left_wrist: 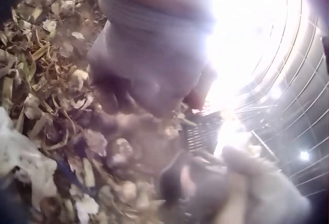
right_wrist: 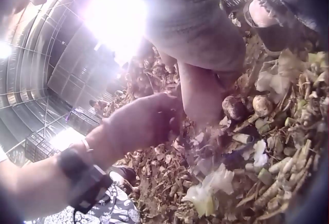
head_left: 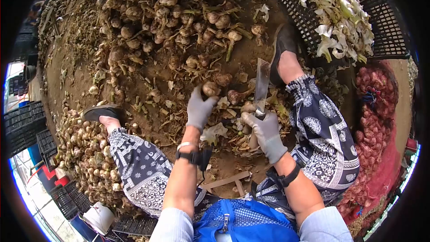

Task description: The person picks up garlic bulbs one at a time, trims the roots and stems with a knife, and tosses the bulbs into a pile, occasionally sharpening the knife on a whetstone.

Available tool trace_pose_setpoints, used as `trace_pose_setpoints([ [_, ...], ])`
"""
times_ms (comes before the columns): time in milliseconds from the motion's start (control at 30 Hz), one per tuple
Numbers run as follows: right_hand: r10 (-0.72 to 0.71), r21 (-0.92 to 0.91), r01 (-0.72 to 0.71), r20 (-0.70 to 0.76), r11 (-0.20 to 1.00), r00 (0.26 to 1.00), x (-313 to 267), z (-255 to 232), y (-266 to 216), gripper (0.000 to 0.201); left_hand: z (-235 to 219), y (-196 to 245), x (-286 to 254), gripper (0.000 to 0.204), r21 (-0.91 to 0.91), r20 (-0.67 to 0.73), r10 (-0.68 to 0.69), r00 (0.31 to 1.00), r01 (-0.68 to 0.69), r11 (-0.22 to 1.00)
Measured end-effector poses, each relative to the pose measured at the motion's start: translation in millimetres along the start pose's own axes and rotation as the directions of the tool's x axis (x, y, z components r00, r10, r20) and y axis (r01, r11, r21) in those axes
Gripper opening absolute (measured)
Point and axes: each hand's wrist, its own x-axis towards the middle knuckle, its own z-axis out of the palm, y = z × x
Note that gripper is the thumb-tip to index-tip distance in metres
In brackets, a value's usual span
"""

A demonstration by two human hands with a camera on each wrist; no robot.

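Observation:
My gloved left hand [head_left: 200, 109] has its thumb and fingers around a garlic bulb [head_left: 210, 88] low over the littered ground. To its right, my gloved right hand [head_left: 265, 131] grips a knife [head_left: 262, 80], its broad blade pointing away from me and its wooden handle showing below the palm. A reddish garlic bulb [head_left: 234, 97] with its stem lies between the hands, near the blade. Both gloves show in the right wrist view, where the left hand [right_wrist: 144, 121] appears beside the right one. Glare and blur wash out much of the left wrist view.
A large heap of untrimmed garlic [head_left: 179, 18] lies ahead, and a pile of trimmed bulbs [head_left: 92, 157] sits by the left leg. A black crate [head_left: 298, 18] holding pale husks [head_left: 342, 13] stands at upper right. Red net sacks [head_left: 374, 121] lie at far right.

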Motion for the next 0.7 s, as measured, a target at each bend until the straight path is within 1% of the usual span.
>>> trace_pose_setpoints([
  [33, -0.023, -0.002, 0.023, 0.011, 1.000, 1.000, 1, 1, 2, 0.027, -5, 16, -23, 0.071, -0.024, 0.049, 0.014, 0.999, -0.012, 1.000],
  [67, -0.049, -0.006, 0.049, 0.024, 0.999, 0.999, -1, 3, 0, 0.029, -13, 42, -49, 0.069, -0.050, 0.095, 0.030, 0.995, -0.025, 0.998],
  [100, -0.036, 0.019, 0.036, -0.001, 0.999, 0.999, -3, 10, -5, 0.026, -21, 64, -70, 0.073, -0.182, 0.210, 0.006, 0.978, 0.033, 0.983],
  [133, -0.047, 0.018, 0.046, 0.011, 0.999, 0.999, -5, 15, -3, 0.026, -21, 65, -85, 0.071, -0.325, 0.269, 0.063, 0.961, 0.029, 0.945],
  [167, -0.149, 0.040, 0.146, 0.074, 0.988, 0.986, -5, 19, 3, 0.027, -20, 68, -102, 0.070, -0.417, 0.273, 0.096, 0.957, 0.027, 0.909],
  [200, -0.251, 0.072, 0.243, 0.134, 0.967, 0.959, -11, 25, 0, 0.029, -24, 79, -117, 0.068, -0.502, 0.274, 0.132, 0.953, 0.025, 0.865],
  [233, -0.288, 0.084, 0.275, 0.229, 0.958, 0.930, -20, 26, -4, 0.031, -34, 89, -125, 0.068, -0.496, 0.262, 0.141, 0.955, 0.008, 0.868],
  [267, -0.298, 0.093, 0.284, 0.240, 0.954, 0.924, -28, 26, -9, 0.031, -44, 98, -132, 0.066, -0.526, 0.302, 0.067, 0.951, 0.108, 0.844],
  [300, -0.245, -0.024, 0.266, 0.316, 0.964, 0.916, -35, 23, -14, 0.034, -52, 103, -138, 0.064, -0.550, 0.348, -0.006, 0.937, 0.210, 0.808],
  [333, -0.184, -0.144, 0.255, 0.381, 0.956, 0.906, -41, 21, -16, 0.037, -54, 106, -143, 0.061, -0.536, 0.290, 0.030, 0.956, 0.136, 0.833],
  [367, -0.496, -0.504, 0.604, 0.347, 0.617, 0.796, -48, 22, -15, 0.036, -57, 106, -147, 0.059, -0.481, 0.243, 0.075, 0.967, 0.053, 0.875],
  [400, -0.501, -0.499, 0.610, 0.350, 0.616, 0.792, -57, 23, -15, 0.036, -60, 102, -150, 0.057, -0.420, 0.200, 0.123, 0.972, -0.028, 0.907],
  [433, -0.583, -0.587, 0.704, 0.430, 0.400, 0.690, -67, 24, -16, 0.032, -69, 91, -149, 0.056, -0.427, 0.264, 0.052, 0.963, 0.068, 0.901],
  [467, -0.629, -0.641, 0.750, 0.519, 0.161, 0.579, -76, 25, -18, 0.029, -78, 80, -151, 0.056, -0.429, 0.330, -0.018, 0.944, 0.167, 0.888],
  [500, -0.584, -0.676, 0.737, 0.593, 0.014, 0.555, -83, 27, -22, 0.024, -74, 78, -161, 0.056, -0.541, 0.252, 0.100, 0.963, 0.054, 0.839],
  [533, -0.584, -0.673, 0.739, 0.594, 0.016, 0.553, -88, 27, -22, 0.024, -74, 74, -163, 0.058, -0.389, 0.150, 0.179, 0.972, -0.108, 0.915],
  [567, -0.564, -0.687, 0.726, 0.594, 0.014, 0.573, -91, 28, -21, 0.025, -77, 71, -166, 0.058, -0.243, 0.144, 0.243, 0.959, -0.204, 0.948],
  [600, -0.545, -0.701, 0.713, 0.594, 0.011, 0.592, -93, 28, -21, 0.027, -79, 77, -168, 0.058, -0.092, 0.149, 0.307, 0.940, -0.296, 0.951],
  [633, -0.549, -0.700, 0.713, 0.587, 0.023, 0.595, -91, 27, -18, 0.028, -79, 77, -170, 0.058, -0.090, 0.149, 0.305, 0.940, -0.295, 0.951],
  [700, -0.542, -0.693, 0.720, 0.595, 0.027, 0.593, -91, 26, -17, 0.028, -78, 76, -172, 0.056, -0.148, 0.117, 0.370, 0.922, -0.352, 0.924],
])
